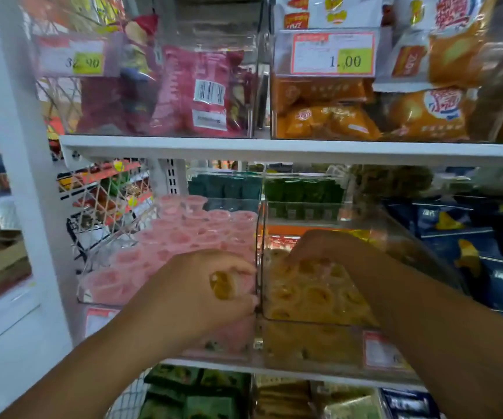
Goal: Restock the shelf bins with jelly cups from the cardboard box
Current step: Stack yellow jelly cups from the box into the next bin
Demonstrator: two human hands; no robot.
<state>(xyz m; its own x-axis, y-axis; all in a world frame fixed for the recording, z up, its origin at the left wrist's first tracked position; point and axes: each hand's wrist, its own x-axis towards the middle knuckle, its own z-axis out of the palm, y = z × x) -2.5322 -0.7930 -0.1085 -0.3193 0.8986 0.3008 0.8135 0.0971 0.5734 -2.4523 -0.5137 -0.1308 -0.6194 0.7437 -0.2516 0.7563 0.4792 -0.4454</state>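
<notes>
Two clear shelf bins stand side by side on the middle shelf. The left bin [92, 267] is piled with pink jelly cups [183, 231]. The right bin [401, 237] holds yellow jelly cups [319, 294]. My left hand [201, 294] is at the divider between the bins and grips a yellow jelly cup [222, 284] in curled fingers. My right hand [328, 246] reaches inside the right bin, fingers curved down onto the yellow cups; whether it holds one is hidden. The cardboard box is out of view.
The white shelf edge [274, 148] runs just above the bins, carrying bins of red [195, 92] and orange snack packs [335, 116]. Blue snack bags [486, 237] sit to the right. Green packs [223, 186] stand behind, and more goods fill the shelf below [201, 394].
</notes>
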